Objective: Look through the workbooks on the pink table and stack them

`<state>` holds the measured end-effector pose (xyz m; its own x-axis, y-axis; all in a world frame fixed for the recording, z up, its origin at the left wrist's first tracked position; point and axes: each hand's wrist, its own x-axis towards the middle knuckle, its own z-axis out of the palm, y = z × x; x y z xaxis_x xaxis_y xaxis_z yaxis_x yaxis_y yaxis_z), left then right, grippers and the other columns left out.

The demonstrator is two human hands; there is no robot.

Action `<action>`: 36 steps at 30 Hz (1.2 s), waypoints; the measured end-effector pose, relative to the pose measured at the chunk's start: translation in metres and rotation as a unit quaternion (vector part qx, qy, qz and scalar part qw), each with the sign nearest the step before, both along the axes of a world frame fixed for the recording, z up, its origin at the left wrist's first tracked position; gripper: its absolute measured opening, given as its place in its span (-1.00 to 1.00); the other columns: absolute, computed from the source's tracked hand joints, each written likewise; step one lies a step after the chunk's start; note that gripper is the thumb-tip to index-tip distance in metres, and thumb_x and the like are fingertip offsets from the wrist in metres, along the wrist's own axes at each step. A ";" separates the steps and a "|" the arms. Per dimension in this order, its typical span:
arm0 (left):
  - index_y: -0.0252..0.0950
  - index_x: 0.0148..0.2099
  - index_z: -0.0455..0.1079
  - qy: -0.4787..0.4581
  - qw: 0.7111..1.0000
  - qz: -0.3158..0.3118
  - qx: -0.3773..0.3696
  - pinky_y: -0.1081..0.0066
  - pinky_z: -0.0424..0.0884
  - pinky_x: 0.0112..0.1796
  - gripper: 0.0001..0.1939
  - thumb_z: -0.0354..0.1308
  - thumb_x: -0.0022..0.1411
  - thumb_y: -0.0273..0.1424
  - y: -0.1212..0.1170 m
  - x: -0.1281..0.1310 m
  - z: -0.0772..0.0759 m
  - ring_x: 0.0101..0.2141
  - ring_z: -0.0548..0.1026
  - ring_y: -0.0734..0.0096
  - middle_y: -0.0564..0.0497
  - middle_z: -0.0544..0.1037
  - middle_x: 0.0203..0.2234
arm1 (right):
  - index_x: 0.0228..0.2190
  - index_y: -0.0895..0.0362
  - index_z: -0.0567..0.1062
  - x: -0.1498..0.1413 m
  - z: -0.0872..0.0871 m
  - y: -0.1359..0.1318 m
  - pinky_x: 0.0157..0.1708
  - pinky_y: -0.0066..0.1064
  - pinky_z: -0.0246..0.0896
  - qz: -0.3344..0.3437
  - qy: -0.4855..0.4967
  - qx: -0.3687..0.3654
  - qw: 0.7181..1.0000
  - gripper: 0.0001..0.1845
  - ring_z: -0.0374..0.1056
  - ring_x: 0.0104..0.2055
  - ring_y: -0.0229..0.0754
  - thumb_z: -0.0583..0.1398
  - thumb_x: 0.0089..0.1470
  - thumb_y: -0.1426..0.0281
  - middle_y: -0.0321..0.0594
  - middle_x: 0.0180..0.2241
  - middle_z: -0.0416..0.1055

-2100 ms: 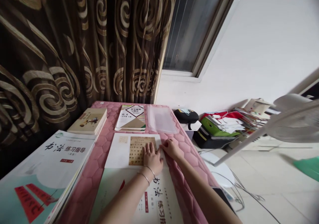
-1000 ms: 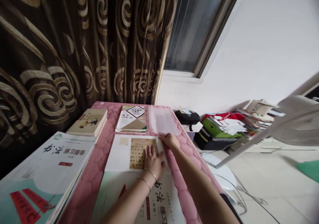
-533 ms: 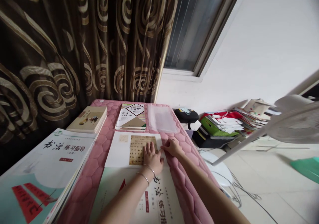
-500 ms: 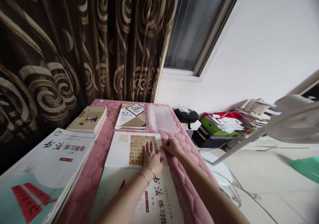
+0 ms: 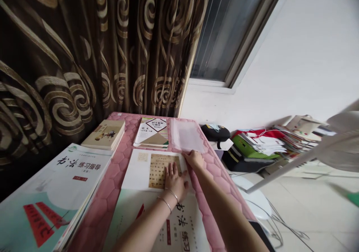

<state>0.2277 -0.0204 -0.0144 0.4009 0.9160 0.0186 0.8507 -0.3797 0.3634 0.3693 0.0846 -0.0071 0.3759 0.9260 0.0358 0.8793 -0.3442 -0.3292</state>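
A calligraphy workbook [image 5: 134, 207] lies spread flat, its outer covers facing up; one half is white with a brown calligraphy picture [image 5: 157, 171]. My left hand [image 5: 176, 181] rests on that white half, fingers stretched out over the picture, two silver bangles on the wrist. At the book's far right corner, my right hand [image 5: 195, 160] is closed in a pinch on the edge. Its fingertips are partly hidden, and whether a clear cover is also between them I cannot tell. Just beyond that hand lie clear plastic sheets [image 5: 187, 134].
A white textbook [image 5: 151, 132] lies beside the sheets. On the left are a stack of workbooks [image 5: 64, 181] and a beige stack of books [image 5: 103, 134]. Everything rests on a pink quilted cover [image 5: 110, 186]. A white fan [image 5: 280, 166] stands at the right, near piled papers [image 5: 263, 143].
My right hand has slid away from me along the book's right edge to its far corner. My left hand stays flat on the picture. The view has shifted slightly.
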 end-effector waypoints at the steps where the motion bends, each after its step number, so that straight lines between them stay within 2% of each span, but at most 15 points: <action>1: -0.08 0.28 0.21 0.002 1.000 0.004 0.000 -0.14 -0.18 0.25 -0.44 0.01 0.23 -0.19 0.000 0.001 0.000 0.33 -0.11 -0.16 -0.10 0.02 0.36 | -0.25 0.18 0.52 -0.002 -0.001 -0.003 -0.13 -0.18 0.24 0.014 -0.009 0.012 1.000 -0.61 0.41 -0.11 0.07 0.10 0.14 0.13 0.07 -0.19 0.49; 4: -0.37 0.29 0.16 0.010 1.000 0.023 -0.001 -0.04 -0.13 0.26 -0.35 -0.02 0.23 -0.18 0.005 0.001 0.004 0.32 -0.07 -0.12 -0.27 0.06 0.33 | -0.15 0.20 0.50 -0.011 -0.002 -0.019 -0.03 -0.24 0.19 0.074 -0.031 0.048 0.996 -0.68 0.33 0.01 0.02 0.03 0.17 0.37 0.09 -0.06 0.43; 6: -0.54 0.28 0.11 0.020 0.999 0.025 -0.010 0.06 0.02 0.23 -0.36 -0.07 0.25 -0.25 0.011 -0.002 0.011 0.28 0.09 -0.04 -0.37 0.18 0.27 | -0.08 0.18 0.48 -0.020 -0.003 -0.032 0.05 -0.28 0.13 0.125 -0.039 0.059 0.990 -0.64 0.28 0.08 -0.01 0.00 0.16 0.45 0.04 0.02 0.39; 8: -0.57 0.25 0.13 0.032 0.999 0.013 -0.025 0.16 0.21 0.13 -0.42 -0.14 0.26 -0.36 0.020 -0.009 0.018 0.16 0.32 0.07 -0.38 0.36 0.15 | 0.00 0.13 0.45 -0.030 -0.004 -0.044 0.12 -0.31 0.05 0.178 -0.041 0.060 0.981 -0.60 0.19 0.18 -0.06 -0.01 0.18 0.45 -0.05 0.14 0.32; 10: -0.55 0.26 0.13 0.042 0.999 -0.003 -0.030 0.23 0.29 0.07 -0.45 -0.18 0.27 -0.40 0.030 -0.020 0.022 0.06 0.43 0.15 -0.34 0.45 0.06 | 0.12 0.12 0.36 -0.040 -0.007 -0.053 0.21 -0.25 -0.06 0.221 -0.049 0.036 0.973 -0.53 0.05 0.29 -0.07 -0.05 0.23 0.41 -0.11 0.25 0.19; 13: -0.46 0.35 -0.01 0.053 0.998 -0.034 -0.019 0.24 0.12 0.19 -0.40 -0.19 0.31 -0.34 0.044 -0.044 0.020 0.19 0.29 0.23 -0.25 0.32 0.21 | 0.28 0.18 0.12 -0.050 -0.010 -0.060 0.28 -0.03 -0.27 0.247 -0.071 -0.023 0.966 -0.43 -0.20 0.39 0.00 -0.14 0.29 0.33 -0.08 0.34 -0.05; 17: -0.30 0.39 -0.08 0.079 0.996 -0.028 -0.019 0.13 -0.16 0.28 -0.37 -0.22 0.35 -0.22 0.062 -0.087 0.011 0.34 -0.07 0.28 -0.08 -0.03 0.37 | 0.31 0.22 0.02 -0.052 -0.011 -0.064 0.32 -0.06 -0.40 0.238 -0.079 -0.048 0.967 -0.38 -0.30 0.40 -0.03 -0.19 0.32 0.24 -0.10 0.37 -0.18; 20: -0.26 0.40 -0.07 0.100 0.995 0.015 -0.023 0.05 -0.20 0.28 -0.37 -0.28 0.36 -0.15 0.075 -0.123 0.009 0.35 -0.13 0.25 -0.04 -0.11 0.38 | 0.32 0.22 0.00 -0.051 -0.014 -0.064 0.33 -0.08 -0.43 0.234 -0.079 -0.052 0.968 -0.38 -0.31 0.40 -0.04 -0.20 0.32 0.22 -0.12 0.37 -0.20; 23: -0.28 0.40 -0.09 0.115 0.992 0.046 -0.022 0.08 -0.15 0.28 -0.36 -0.28 0.36 -0.16 0.085 -0.147 0.008 0.35 -0.11 0.27 -0.06 -0.11 0.38 | 0.32 0.21 -0.02 -0.050 -0.016 -0.062 0.33 -0.08 -0.46 0.229 -0.077 -0.058 0.969 -0.38 -0.32 0.41 -0.06 -0.20 0.33 0.23 -0.13 0.37 -0.21; 27: -0.30 0.40 -0.07 0.128 0.990 0.053 -0.018 0.11 -0.10 0.28 -0.36 -0.24 0.36 -0.17 0.092 -0.153 0.007 0.34 -0.07 0.28 -0.06 -0.07 0.37 | 0.31 0.23 0.01 -0.049 -0.008 -0.062 0.33 -0.06 -0.41 0.235 -0.066 -0.060 0.968 -0.39 -0.30 0.40 -0.03 -0.16 0.32 0.27 -0.09 0.37 -0.18; 29: -0.30 0.38 -0.01 0.134 0.990 0.047 -0.010 0.16 -0.05 0.27 -0.39 -0.20 0.36 -0.20 0.095 -0.151 0.007 0.33 -0.03 0.29 -0.08 -0.02 0.36 | 0.28 0.28 0.10 -0.050 0.002 -0.073 0.32 -0.01 -0.33 0.257 -0.054 -0.047 0.964 -0.42 -0.26 0.40 0.03 -0.13 0.31 0.32 -0.02 0.35 -0.11; 32: -0.24 0.31 0.14 0.141 0.989 0.036 0.014 0.23 0.05 0.23 -0.48 -0.14 0.35 -0.29 0.100 -0.149 0.010 0.29 0.11 0.30 -0.07 0.12 0.33 | 0.18 0.26 0.30 -0.053 0.015 -0.116 0.30 -0.02 -0.20 0.338 -0.032 0.010 0.941 -0.49 -0.16 0.38 0.06 -0.03 0.26 0.35 0.04 0.31 0.03; 34: -0.19 0.23 0.25 0.146 0.988 0.036 0.031 0.17 0.15 0.18 -0.56 -0.10 0.35 -0.34 0.103 -0.148 0.014 0.22 0.24 0.23 -0.07 0.24 0.27 | 0.13 0.15 0.36 -0.053 0.016 -0.156 0.28 -0.08 -0.06 0.393 0.002 0.067 0.917 -0.53 -0.01 0.33 0.01 0.01 0.24 0.32 -0.04 0.27 0.14; 35: -0.18 0.18 0.31 0.148 0.988 0.037 0.038 0.14 0.20 0.14 -0.60 -0.08 0.34 -0.36 0.104 -0.147 0.016 0.18 0.30 0.19 -0.08 0.31 0.23 | 0.10 0.09 0.38 -0.052 0.014 -0.177 0.24 -0.12 0.06 0.383 0.024 0.090 0.919 -0.56 0.10 0.28 -0.01 0.02 0.24 0.28 -0.07 0.24 0.20; 36: -0.20 0.12 0.36 0.150 0.987 0.039 0.043 0.12 0.24 0.11 -0.65 -0.05 0.33 -0.37 0.105 -0.146 0.018 0.14 0.34 0.16 -0.09 0.37 0.18 | 0.07 0.07 0.40 -0.049 0.010 -0.198 0.17 -0.14 0.17 0.340 0.048 0.108 0.933 -0.58 0.20 0.21 -0.02 0.02 0.24 0.24 -0.07 0.20 0.25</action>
<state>0.0818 0.0849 0.0035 0.3291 0.9442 -0.0106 0.9428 -0.3280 0.0592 0.3207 -0.1133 0.0027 -0.2855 0.9263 0.2460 0.8330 0.3668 -0.4143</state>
